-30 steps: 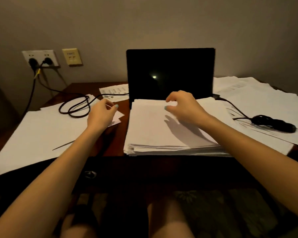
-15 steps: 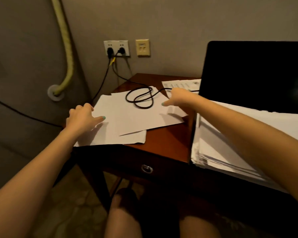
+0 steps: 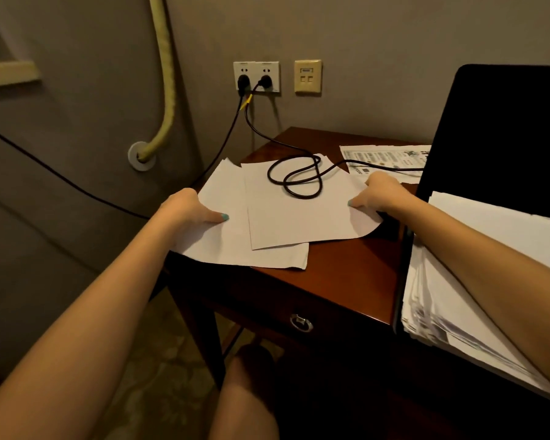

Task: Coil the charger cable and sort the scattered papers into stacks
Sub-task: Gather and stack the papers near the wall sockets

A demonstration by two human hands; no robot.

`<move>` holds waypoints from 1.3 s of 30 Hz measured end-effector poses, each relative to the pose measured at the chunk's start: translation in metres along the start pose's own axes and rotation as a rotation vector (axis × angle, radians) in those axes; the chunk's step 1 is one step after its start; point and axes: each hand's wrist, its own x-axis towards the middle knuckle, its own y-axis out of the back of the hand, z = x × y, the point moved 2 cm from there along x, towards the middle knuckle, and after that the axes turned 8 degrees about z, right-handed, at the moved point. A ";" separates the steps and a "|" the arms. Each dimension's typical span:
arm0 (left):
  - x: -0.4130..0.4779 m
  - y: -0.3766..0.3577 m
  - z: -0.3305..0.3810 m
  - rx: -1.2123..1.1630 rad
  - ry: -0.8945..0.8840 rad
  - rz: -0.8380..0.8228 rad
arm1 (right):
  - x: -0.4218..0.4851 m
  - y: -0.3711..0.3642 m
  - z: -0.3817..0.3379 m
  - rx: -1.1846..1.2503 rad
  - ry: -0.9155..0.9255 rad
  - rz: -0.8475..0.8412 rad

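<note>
Left hand [image 3: 188, 209]: fingers and thumb pinch left edge of loose sheets [image 3: 283, 223]. Right hand [image 3: 381, 192]: pinches right edge, corner curling. Charger cable [image 3: 299, 177] lies looped on top of the sheets, uncoiled. Step: gathering papers on desk [image 3: 346, 274]. Next, probably: slide the sheets from under the cable and move them to the stack [image 3: 477, 223].

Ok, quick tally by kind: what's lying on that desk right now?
Blank loose sheets: 2 (upper sheet, lower sheet)
Printed sheet: 1
Paper stack: 1
Black cable: 1
Laptop: 1
Total: 6
</note>
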 end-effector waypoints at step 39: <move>-0.100 0.049 -0.104 -0.772 -0.060 -0.122 | -0.118 -0.039 -0.089 0.106 0.222 -0.253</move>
